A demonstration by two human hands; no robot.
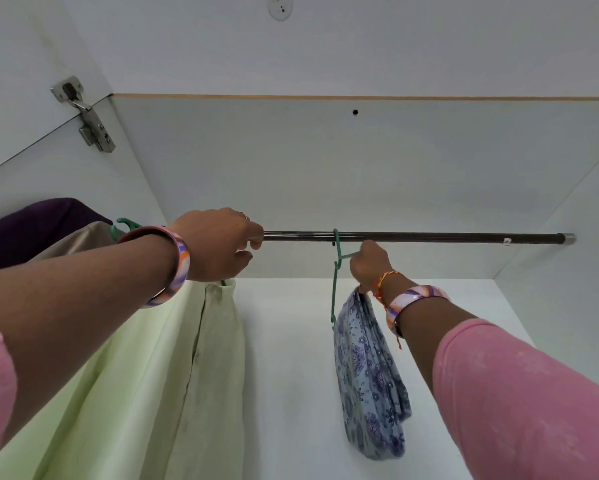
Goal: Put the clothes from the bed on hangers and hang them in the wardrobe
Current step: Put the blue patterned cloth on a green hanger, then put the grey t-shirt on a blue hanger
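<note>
Hanging step: right hand (369,263) gripped green hanger (336,271) bearing floral garment (367,375), hooked on rail (429,237). Left hand (218,247), 9 o'clock of hanger, curled around rail. Next, likely: release, check hook seated.

Rod's (412,236) left end hidden behind left hand (218,244), purple garment (31,226) cropped

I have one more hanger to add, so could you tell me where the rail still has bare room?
The rail is bare from the green hanger with the floral cloth to its right end cap, and between that hanger and the left hand. Left of that hand, hung garments crowd it.
</note>
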